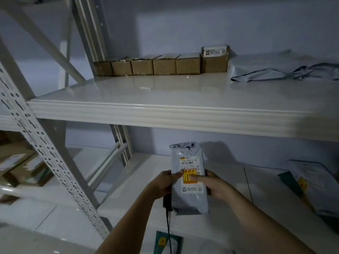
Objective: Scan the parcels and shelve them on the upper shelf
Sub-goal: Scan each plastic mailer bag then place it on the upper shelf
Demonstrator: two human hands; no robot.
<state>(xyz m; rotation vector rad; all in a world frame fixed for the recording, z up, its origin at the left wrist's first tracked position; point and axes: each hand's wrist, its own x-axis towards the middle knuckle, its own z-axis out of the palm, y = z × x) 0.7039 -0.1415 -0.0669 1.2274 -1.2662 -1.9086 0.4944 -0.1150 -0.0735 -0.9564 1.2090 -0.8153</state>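
A grey plastic mailer parcel with a white shipping label and a yellow-and-red sticker [189, 177] is held upright below the front lip of the glossy white upper shelf [165, 110], in front of the lower shelf opening. Open shelf surface lies in front of a row of small brown cardboard boxes [146, 66] along the back and left of a flat grey poly bag [278, 67]. The left hand [163, 184] grips the parcel's left edge, thumb on the sticker, with a black corded scanner [167, 201] under it. The right hand [212, 184] clasps the right edge, thumb pressed on the label.
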